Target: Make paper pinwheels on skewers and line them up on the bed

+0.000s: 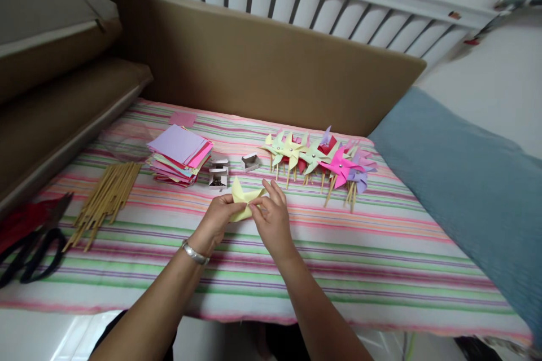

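Note:
A pale yellow paper pinwheel (239,190), its points folded inward, is held above the striped cloth in the middle of the head view. My left hand (215,217), with a silver bracelet at the wrist, grips its left side, thumb pressed near the centre. The thumb and index finger of my right hand (273,220) close on the paper at the centre, the other fingers raised; whether a pin is between them I cannot make out. Just beyond are small white boxes, one (218,179) with small dark pieces inside and another (250,162) further right.
Finished pinwheels on sticks (313,157) lie in a row at the back right. Left of the boxes sits a stack of coloured paper squares (180,149), then wooden sticks (104,194) and black-handled scissors (42,242). A brown board (262,62) stands behind.

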The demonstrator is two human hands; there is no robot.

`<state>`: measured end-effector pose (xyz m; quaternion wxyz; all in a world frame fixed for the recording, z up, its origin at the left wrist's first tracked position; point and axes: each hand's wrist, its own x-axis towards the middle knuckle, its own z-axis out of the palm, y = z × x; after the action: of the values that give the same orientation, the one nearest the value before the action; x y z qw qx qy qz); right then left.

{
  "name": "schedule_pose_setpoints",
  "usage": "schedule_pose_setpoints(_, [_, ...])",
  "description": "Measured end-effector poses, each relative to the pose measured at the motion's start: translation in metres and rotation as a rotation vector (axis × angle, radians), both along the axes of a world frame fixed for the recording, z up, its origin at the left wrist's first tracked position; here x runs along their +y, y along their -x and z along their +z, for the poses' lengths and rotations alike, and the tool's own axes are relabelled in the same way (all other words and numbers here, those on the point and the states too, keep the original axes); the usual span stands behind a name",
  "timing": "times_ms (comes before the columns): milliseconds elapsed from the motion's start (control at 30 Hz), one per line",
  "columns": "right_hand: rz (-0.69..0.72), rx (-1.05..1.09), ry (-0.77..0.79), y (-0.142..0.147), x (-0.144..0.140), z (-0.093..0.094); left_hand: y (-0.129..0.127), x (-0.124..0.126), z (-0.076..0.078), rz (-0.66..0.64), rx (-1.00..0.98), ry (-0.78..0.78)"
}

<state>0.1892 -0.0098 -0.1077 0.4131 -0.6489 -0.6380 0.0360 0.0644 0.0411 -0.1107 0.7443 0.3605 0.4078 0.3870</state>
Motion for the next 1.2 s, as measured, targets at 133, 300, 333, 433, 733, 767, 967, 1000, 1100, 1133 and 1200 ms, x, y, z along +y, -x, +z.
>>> schedule_pose_setpoints(133, [-0.021, 0.008, 0.012, 0.000, 0.000, 0.000, 0.001, 0.000, -0.002, -0.018, 0.018, -0.014])
schedule_pose_setpoints(300, [-0.027, -0.005, 0.009, -0.001, 0.000, 0.001, 0.002, 0.000, 0.000, -0.024, 0.034, -0.021])
schedule_pose_setpoints(333, [-0.029, -0.008, 0.006, -0.001, 0.000, 0.001, 0.002, 0.000, 0.001, -0.029, 0.027, -0.020])
schedule_pose_setpoints(433, [-0.031, -0.018, -0.002, -0.001, 0.000, 0.000, 0.002, 0.000, 0.003, -0.054, -0.017, -0.011])
schedule_pose_setpoints(733, [-0.038, 0.120, -0.035, 0.003, -0.003, 0.006, 0.003, 0.004, 0.000, -0.002, -0.006, 0.011])
schedule_pose_setpoints(767, [-0.063, 0.206, -0.044, 0.003, -0.004, 0.008, 0.004, 0.004, 0.001, 0.015, 0.009, 0.011])
schedule_pose_setpoints(967, [-0.047, 1.020, 0.234, -0.005, -0.002, 0.010, 0.009, 0.005, 0.009, 0.026, 0.003, -0.002])
schedule_pose_setpoints(1000, [0.012, 1.102, 0.309, -0.005, 0.000, 0.009, 0.008, 0.004, 0.009, 0.013, 0.003, -0.010])
schedule_pose_setpoints(1100, [0.093, 1.176, 0.411, -0.003, 0.003, 0.004, 0.004, -0.001, 0.011, -0.025, 0.012, -0.049])
schedule_pose_setpoints(1133, [0.084, 1.177, 0.417, -0.002, 0.004, 0.002, 0.002, -0.002, 0.010, -0.034, 0.013, -0.058])
schedule_pose_setpoints(1200, [0.052, 1.184, 0.420, -0.001, 0.005, -0.002, 0.000, -0.005, 0.009, -0.041, 0.014, -0.058])
